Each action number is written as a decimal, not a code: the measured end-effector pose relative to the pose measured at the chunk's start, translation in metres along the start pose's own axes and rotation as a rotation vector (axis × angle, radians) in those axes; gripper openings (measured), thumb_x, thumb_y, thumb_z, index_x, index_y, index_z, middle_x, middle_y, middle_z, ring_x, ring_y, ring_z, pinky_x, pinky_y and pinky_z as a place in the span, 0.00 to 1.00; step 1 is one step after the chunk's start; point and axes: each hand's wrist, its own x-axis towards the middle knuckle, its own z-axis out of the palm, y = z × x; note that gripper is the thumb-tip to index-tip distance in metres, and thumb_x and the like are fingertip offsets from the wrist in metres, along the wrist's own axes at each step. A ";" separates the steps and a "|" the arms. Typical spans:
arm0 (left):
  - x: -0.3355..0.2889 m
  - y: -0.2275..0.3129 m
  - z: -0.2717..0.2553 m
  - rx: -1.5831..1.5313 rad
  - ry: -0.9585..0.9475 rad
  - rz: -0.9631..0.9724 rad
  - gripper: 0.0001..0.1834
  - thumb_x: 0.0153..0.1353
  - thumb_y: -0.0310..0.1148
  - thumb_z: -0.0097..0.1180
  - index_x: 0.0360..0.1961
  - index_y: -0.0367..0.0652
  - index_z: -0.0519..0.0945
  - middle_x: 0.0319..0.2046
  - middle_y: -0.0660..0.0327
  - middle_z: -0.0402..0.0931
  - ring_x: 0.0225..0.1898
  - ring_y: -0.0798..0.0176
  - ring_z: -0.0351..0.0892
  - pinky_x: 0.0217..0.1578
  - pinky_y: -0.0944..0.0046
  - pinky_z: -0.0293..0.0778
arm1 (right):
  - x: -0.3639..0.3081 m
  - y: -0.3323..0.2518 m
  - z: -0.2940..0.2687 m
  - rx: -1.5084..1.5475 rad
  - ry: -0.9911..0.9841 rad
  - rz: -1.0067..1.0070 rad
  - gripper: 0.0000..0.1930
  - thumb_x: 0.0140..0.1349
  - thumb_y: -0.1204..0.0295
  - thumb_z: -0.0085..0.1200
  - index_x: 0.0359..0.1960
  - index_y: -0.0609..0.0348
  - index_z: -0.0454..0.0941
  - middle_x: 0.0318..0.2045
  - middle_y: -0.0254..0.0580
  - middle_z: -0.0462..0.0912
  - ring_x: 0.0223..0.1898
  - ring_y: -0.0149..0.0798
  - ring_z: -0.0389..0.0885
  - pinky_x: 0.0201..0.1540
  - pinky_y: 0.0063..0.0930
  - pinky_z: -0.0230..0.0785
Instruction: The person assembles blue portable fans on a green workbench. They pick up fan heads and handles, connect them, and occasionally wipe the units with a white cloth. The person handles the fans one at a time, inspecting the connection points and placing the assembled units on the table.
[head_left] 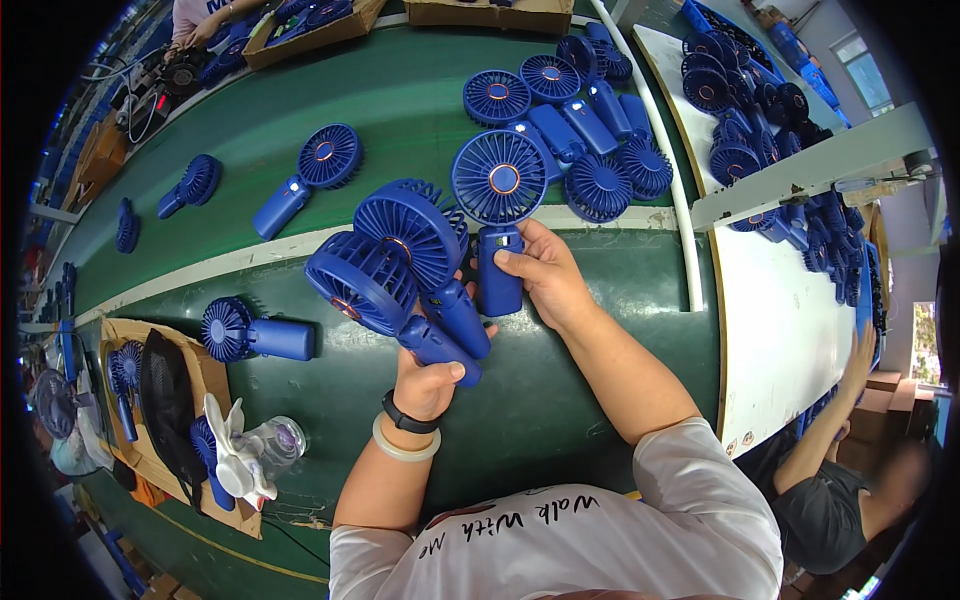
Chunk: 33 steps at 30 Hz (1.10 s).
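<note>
Far left, a cardboard box [208, 378] holds more fans and a dark mesh item [167, 405]; a clear cup [285, 440] lies near its edge. Just beyond, one blue fan [270, 338] lies flat on the green worktop [590, 380]. Further back, loose fans [328, 158] rest well apart on the green belt [420, 110]. Mid-view, left hand [425, 385] wraps two handles at once, thumb over the front fan [430, 345], fingertips showing past the rear fan [455, 318]; both heads tilt up and left, overlapping. Double grip looks the weaker one: best keep the handles stacked snugly, thumb firm, fingers off the grilles. Right of these, right hand [548, 275] pinches a single upright fan [503, 180] by its handle, thumb in front, fingers behind. Good hold; grille left free. Contact between its handle and the left fingertips: cannot tell. Should the handles be brought closer, a slow, parallel approach would spare the grilles from knocking. Behind, a cluster of fans [590, 125] crowds near a white pipe [670, 150]; worth giving it elbow room. Far right, white table [770, 340], more fans along its outer edge.
</note>
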 end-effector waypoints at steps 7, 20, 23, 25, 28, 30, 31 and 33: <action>0.000 0.012 -0.002 -0.126 -0.094 -0.128 0.50 0.35 0.30 0.64 0.63 0.42 0.55 0.62 0.50 0.56 0.60 0.46 0.64 0.53 0.43 0.70 | -0.010 0.011 0.011 -0.298 -0.150 -0.308 0.22 0.62 0.64 0.54 0.53 0.62 0.66 0.47 0.41 0.72 0.50 0.36 0.72 0.51 0.32 0.67; -0.010 -0.009 -0.003 0.791 -0.018 0.160 0.28 0.43 0.25 0.66 0.47 0.36 0.72 0.41 0.61 0.74 0.42 0.62 0.74 0.45 0.62 0.71 | -0.025 0.029 0.027 -0.529 -0.317 -0.414 0.52 0.41 0.53 0.68 0.64 0.65 0.52 0.57 0.49 0.63 0.60 0.45 0.62 0.63 0.39 0.53; -0.010 -0.019 0.000 1.039 -0.107 0.322 0.40 0.46 0.26 0.65 0.59 0.35 0.59 0.53 0.51 0.64 0.52 0.59 0.67 0.53 0.59 0.65 | -0.029 0.013 0.023 -0.275 -0.412 -0.006 0.44 0.39 0.66 0.69 0.59 0.64 0.61 0.52 0.45 0.71 0.54 0.39 0.70 0.58 0.34 0.61; -0.014 -0.022 0.015 0.986 0.007 0.454 0.49 0.45 0.28 0.66 0.65 0.36 0.47 0.60 0.46 0.54 0.60 0.56 0.59 0.58 0.56 0.59 | -0.031 0.006 0.027 0.013 -0.378 0.083 0.38 0.39 0.71 0.67 0.56 0.64 0.65 0.47 0.42 0.76 0.50 0.38 0.75 0.55 0.31 0.67; -0.037 -0.012 0.051 1.469 -0.084 0.622 0.59 0.43 0.31 0.67 0.66 0.37 0.36 0.66 0.34 0.26 0.69 0.35 0.31 0.64 0.43 0.39 | -0.040 0.001 0.034 0.696 -0.443 0.148 0.43 0.42 0.51 0.63 0.58 0.63 0.63 0.53 0.52 0.72 0.54 0.47 0.73 0.56 0.38 0.68; -0.057 -0.010 0.075 1.569 -0.121 0.535 0.52 0.43 0.31 0.67 0.66 0.37 0.46 0.65 0.31 0.25 0.66 0.23 0.26 0.61 0.32 0.37 | -0.042 -0.004 0.035 0.772 -0.520 0.139 0.46 0.43 0.40 0.59 0.60 0.56 0.62 0.61 0.60 0.58 0.61 0.57 0.62 0.61 0.52 0.60; -0.067 -0.010 0.081 1.607 -0.172 0.506 0.49 0.44 0.31 0.66 0.65 0.36 0.50 0.65 0.31 0.26 0.66 0.22 0.26 0.61 0.31 0.38 | -0.044 -0.005 0.036 0.854 -0.548 0.164 0.45 0.44 0.40 0.59 0.60 0.54 0.62 0.62 0.60 0.57 0.61 0.58 0.61 0.60 0.54 0.59; -0.079 -0.003 0.090 1.606 -0.292 0.512 0.41 0.44 0.31 0.65 0.60 0.35 0.60 0.66 0.33 0.31 0.66 0.24 0.28 0.61 0.32 0.38 | -0.048 -0.002 0.039 0.997 -0.627 0.188 0.42 0.45 0.41 0.59 0.59 0.51 0.63 0.61 0.58 0.56 0.62 0.58 0.59 0.59 0.58 0.59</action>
